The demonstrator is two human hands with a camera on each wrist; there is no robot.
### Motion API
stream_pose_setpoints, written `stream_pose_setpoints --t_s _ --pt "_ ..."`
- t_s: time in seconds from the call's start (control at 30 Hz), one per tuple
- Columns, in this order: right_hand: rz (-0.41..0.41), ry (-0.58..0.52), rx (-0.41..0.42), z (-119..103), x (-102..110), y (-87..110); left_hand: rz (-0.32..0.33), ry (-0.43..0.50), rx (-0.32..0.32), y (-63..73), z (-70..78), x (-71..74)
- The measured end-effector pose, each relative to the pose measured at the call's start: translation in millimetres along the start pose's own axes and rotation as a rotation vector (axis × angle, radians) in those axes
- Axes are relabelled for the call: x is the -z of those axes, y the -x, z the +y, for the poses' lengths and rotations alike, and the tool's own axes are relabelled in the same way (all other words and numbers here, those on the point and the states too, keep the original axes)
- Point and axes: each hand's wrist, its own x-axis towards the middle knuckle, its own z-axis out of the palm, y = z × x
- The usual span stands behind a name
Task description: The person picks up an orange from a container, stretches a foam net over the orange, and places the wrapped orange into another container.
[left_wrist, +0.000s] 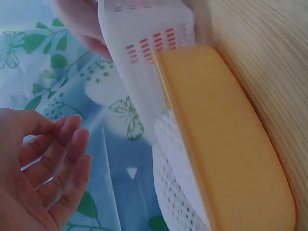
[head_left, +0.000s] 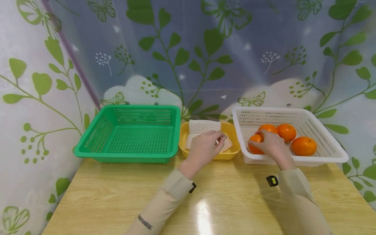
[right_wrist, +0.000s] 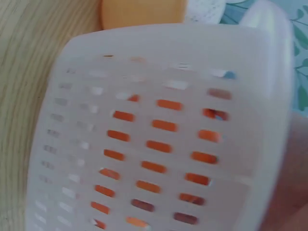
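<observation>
In the head view my right hand [head_left: 273, 145] reaches into the white basket [head_left: 318, 159], thumb and fingers curved round an orange [head_left: 255, 144] at its left end. Several more oranges lie there, among them one behind [head_left: 268, 128] and one to the right [head_left: 304, 146]. The right wrist view shows the basket wall [right_wrist: 159, 53] hiding most of that hand, with orange colour through its slots. My left hand [left_wrist: 48, 168] hovers over the yellow basket [head_left: 225, 156], fingers loosely bent, holding nothing. White foam netting [head_left: 204, 126] lies in the yellow basket below it.
A green basket [head_left: 126, 156] stands on the left of the wooden table [head_left: 223, 195]. The yellow basket sits between it and the white one. A patterned curtain [head_left: 188, 58] hangs right behind the baskets.
</observation>
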Motion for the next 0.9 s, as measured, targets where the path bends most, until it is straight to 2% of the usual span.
stream_pose_setpoints --t_s 0.27,0.4,0.53,0.63,0.73,0.83,0.9 --pt "0.258 -0.110 0.026 -15 3 23.1 -0.101 0.091 0.051 -11.8 19.0 -9.4" --pt "0.395 -0.161 0.050 -26 -1 33.7 -0.183 0.221 0.103 -16.3 26.9 -15.2" --pt "0.491 -0.241 0.078 -38 -6 41.2 -0.250 0.369 0.170 -18.7 31.2 -21.7" --pt "0.544 -0.319 0.110 -45 -12 45.1 -0.289 0.492 0.244 -18.6 33.1 -25.4" --pt "0.575 -0.405 0.154 -52 -18 48.7 -0.321 0.668 0.363 -17.9 34.4 -27.8" --pt "0.578 -0.498 0.200 -58 -23 51.3 -0.318 0.823 0.467 -16.9 34.1 -30.3" --pt "0.568 -0.566 0.225 -62 -27 52.4 -0.302 0.902 0.496 -16.2 33.6 -31.1"
